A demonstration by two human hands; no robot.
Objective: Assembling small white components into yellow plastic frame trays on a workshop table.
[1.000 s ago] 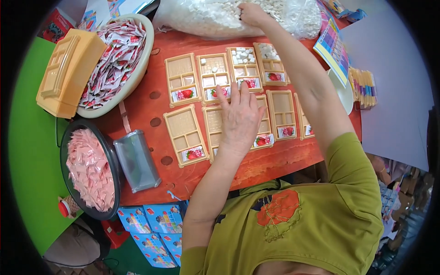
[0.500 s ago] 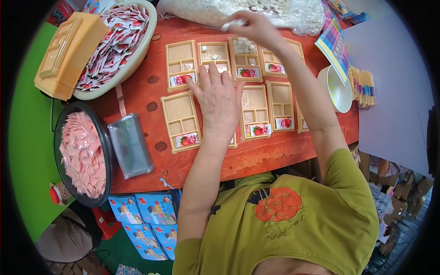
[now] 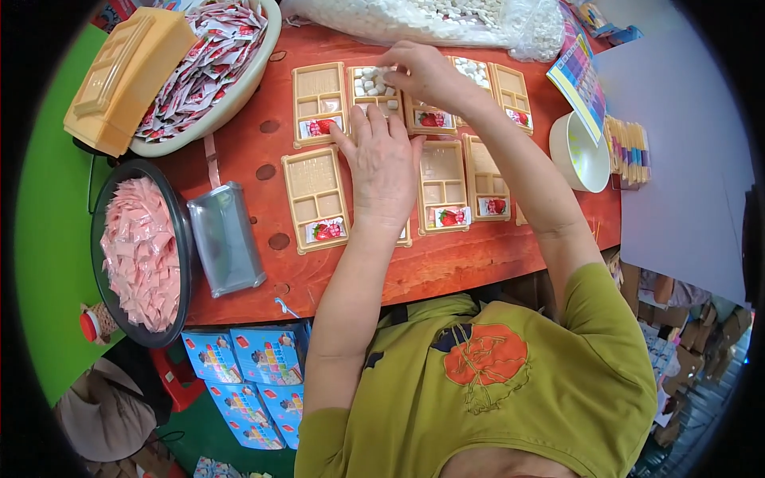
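Note:
Several beige compartment trays lie in two rows on the red table [image 3: 358, 279]. My left hand [image 3: 384, 171] lies palm down with fingers spread, its fingertips on the near end of a back-row tray [image 3: 350, 99]. Small white cubes [image 3: 369, 82] fill much of that tray's large compartment. Over this tray's right edge and the neighbouring tray [image 3: 430, 131] is my right hand [image 3: 426, 76], its fingers curled close to the cubes; what they hold is hidden. Strawberry-printed sachets [image 3: 327, 230] sit in the near compartments of several trays.
A clear bag of white cubes [image 3: 446, 20] lies along the back. At left are a cream basin [image 3: 269, 60] of sachets, a black basin [image 3: 190, 263] of pink packets and a clear grey case [image 3: 227, 239]. A white bowl [image 3: 564, 151] stands right. Blue boxes [image 3: 267, 358] sit below the table edge.
My right hand has come from near the bag down and left to the trays. The tray at my left fingertips held a couple of cubes; now it holds several more. My left hand stays put.

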